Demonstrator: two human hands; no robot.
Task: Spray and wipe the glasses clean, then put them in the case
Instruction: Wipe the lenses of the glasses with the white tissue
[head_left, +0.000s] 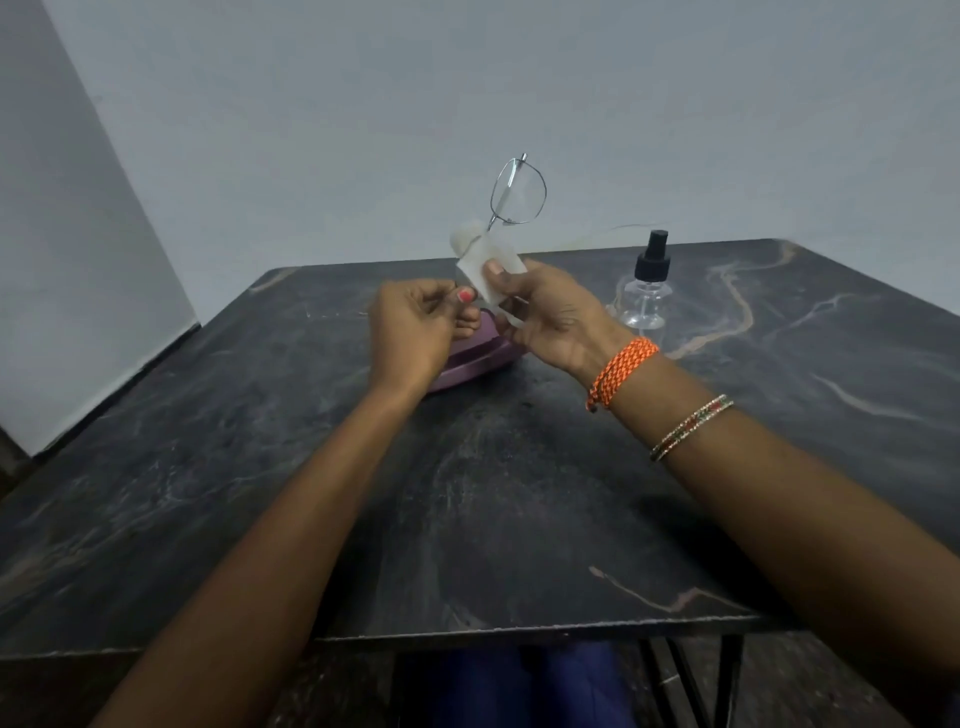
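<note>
Mid-wipe, centre frame: right grip (540, 306) pinching wipe cloth (485, 260) around lower lens of wire-rim glasses (517, 192). Left grip (421, 322) curled, contents unclear. Purple case (478, 358) beneath, spray bottle (647, 291) right. Risk: thin frame bending under thumb pressure, slipping onto worktop (467, 493).

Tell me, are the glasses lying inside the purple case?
No, the glasses are held up in the air with a white cloth by the right hand, above the purple case.

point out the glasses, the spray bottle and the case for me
glasses (519, 189), head view, on the upper lens inside the metal rim
spray bottle (643, 306), head view, on the clear body below the black pump
case (475, 358), head view, on the purple edge showing between the two hands
</note>
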